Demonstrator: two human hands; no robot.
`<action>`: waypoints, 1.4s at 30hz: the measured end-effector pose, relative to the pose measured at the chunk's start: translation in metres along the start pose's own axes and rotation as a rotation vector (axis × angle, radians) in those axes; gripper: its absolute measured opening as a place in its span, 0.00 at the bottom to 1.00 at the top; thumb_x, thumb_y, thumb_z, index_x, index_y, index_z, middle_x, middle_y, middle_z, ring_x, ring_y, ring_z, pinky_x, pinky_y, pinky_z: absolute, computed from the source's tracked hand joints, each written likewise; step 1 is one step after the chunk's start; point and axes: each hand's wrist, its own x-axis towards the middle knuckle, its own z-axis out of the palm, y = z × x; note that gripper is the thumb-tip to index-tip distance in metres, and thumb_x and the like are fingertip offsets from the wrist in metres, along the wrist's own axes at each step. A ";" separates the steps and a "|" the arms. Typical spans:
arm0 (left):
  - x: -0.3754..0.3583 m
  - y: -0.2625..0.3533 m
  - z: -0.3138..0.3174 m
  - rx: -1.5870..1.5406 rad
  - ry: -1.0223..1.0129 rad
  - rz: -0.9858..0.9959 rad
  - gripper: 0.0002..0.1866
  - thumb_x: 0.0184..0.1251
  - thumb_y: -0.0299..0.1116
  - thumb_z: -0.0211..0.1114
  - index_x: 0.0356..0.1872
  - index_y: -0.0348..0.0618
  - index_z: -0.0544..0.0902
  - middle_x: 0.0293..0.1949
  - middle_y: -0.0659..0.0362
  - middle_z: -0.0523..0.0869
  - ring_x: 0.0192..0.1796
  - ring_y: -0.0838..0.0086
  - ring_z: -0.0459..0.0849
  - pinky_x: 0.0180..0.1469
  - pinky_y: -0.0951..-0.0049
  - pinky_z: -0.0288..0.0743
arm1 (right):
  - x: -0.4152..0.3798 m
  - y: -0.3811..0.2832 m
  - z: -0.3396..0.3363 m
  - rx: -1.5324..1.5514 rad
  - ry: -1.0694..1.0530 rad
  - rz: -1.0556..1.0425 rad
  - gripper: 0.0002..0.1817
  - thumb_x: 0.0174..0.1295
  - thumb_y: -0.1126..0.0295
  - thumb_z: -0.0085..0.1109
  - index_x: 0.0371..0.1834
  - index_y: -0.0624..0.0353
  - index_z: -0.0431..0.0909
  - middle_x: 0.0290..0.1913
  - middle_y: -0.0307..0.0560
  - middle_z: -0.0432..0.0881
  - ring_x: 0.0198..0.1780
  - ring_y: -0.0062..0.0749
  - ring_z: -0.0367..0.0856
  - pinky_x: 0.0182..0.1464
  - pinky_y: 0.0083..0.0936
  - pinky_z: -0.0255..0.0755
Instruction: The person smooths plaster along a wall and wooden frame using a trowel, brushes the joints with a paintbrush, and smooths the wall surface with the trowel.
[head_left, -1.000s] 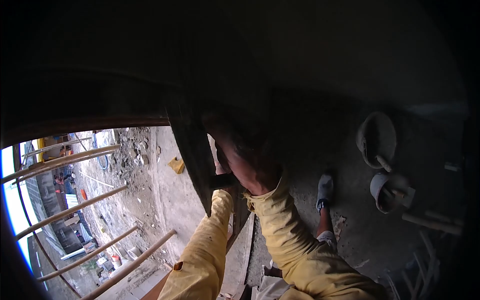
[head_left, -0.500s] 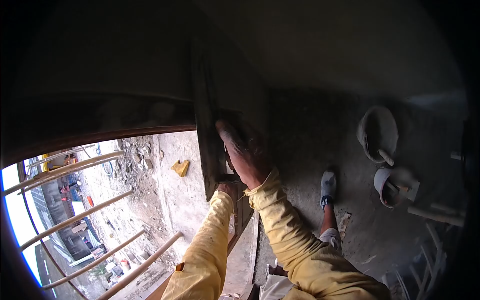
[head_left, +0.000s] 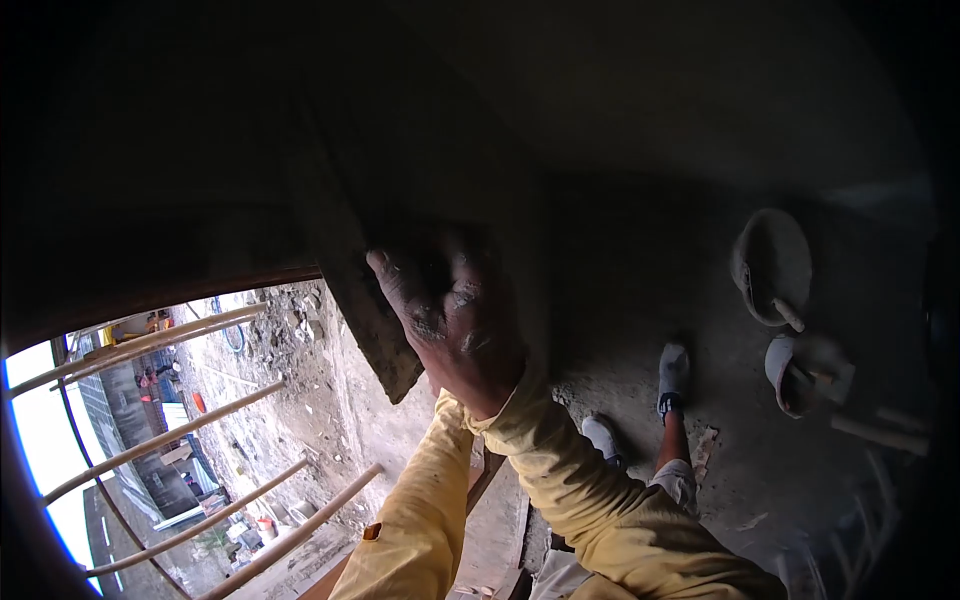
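Observation:
My right hand (head_left: 455,320), dusted with plaster, is closed round the handle of a long plastering float (head_left: 375,340). The float's lower end shows against the bright opening, while its upper part fades into the dark by the wall (head_left: 200,170). My left hand (head_left: 436,386) is almost wholly hidden behind my right wrist, close to the float's lower end. Its fingers do not show. Both forearms wear yellow sleeves.
Two buckets (head_left: 740,265) (head_left: 778,375) with tools in them stand on the floor at right, near several poles (head_left: 880,435). My feet (head_left: 674,370) are below. Through the opening at left, bamboo poles (head_left: 180,432) cross above rubble-strewn ground (head_left: 310,380).
The float has tilted, its upper end swinging left into the dark. My right hand has moved left and turned, its back now facing me. A second foot has come into view.

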 end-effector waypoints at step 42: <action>-0.004 0.018 -0.020 0.653 -0.559 0.112 0.26 0.73 0.50 0.45 0.56 0.35 0.72 0.56 0.40 0.76 0.58 0.47 0.74 0.61 0.57 0.65 | -0.010 0.186 -0.034 -0.938 0.034 -0.200 0.19 0.65 0.57 0.52 0.58 0.48 0.75 0.42 0.52 0.79 0.35 0.42 0.78 0.39 0.38 0.73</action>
